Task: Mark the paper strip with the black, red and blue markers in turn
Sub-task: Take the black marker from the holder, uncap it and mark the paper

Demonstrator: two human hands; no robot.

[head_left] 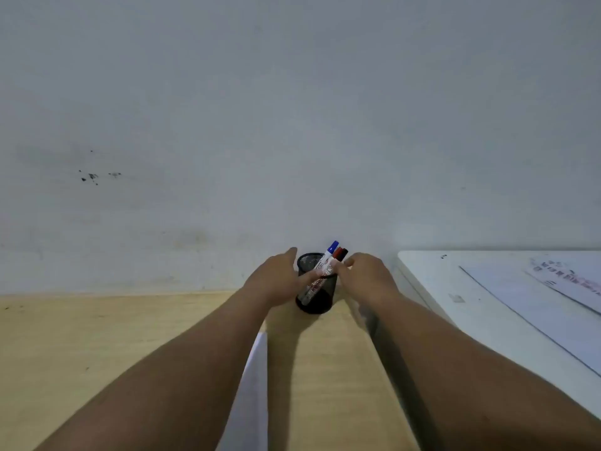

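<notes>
A black mesh pen cup (314, 301) stands on the wooden table near the wall. Three markers lean in it, with the blue cap (333, 246) highest, then the red cap (339, 251) and the black cap (344, 254) beside it. My left hand (276, 278) wraps the cup's left side, its fingers across the front mesh. The curled fingertips of my right hand (367, 276) rest against the marker barrels just under the black and red caps; a firm pinch is not visible. The white paper strip (255, 385) lies lengthwise between my forearms, partly under the left one.
A plain pale wall rises right behind the cup. A white desk (432, 278) adjoins the wooden table (97, 336) on the right, carrying a large sheet (536, 307) and a printed paper (572, 278).
</notes>
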